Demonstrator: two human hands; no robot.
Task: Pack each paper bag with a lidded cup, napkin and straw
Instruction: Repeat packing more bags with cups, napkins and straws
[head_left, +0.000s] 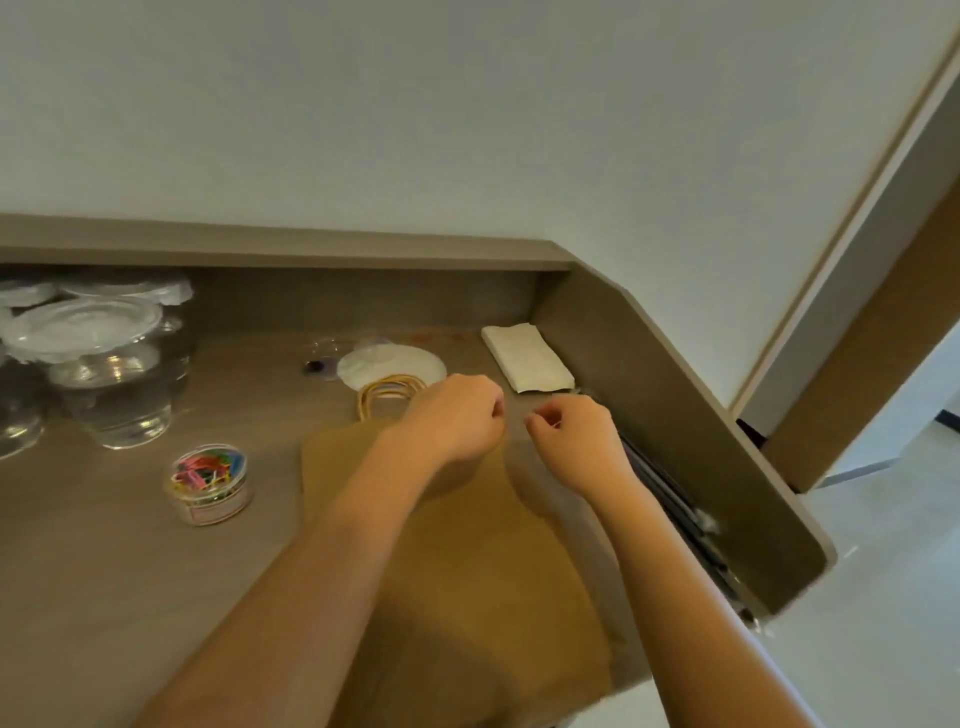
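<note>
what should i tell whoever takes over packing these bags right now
Left hand: fingers curled at the top edge of the flat paper bag, apparently gripping it.
Right hand: fingers curled just beside the bag's top; whether they hold anything is unclear.
Lidded cups stand far left; napkins lie far right; dark straws lie along the right wall.
Done: nothing visibly packed. Left: open the bag, add cup, napkin, straw.

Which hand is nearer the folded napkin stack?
Right. The right hand sits just below the napkin stack, near its front end; the left hand is farther left, by the bag handles.
</note>
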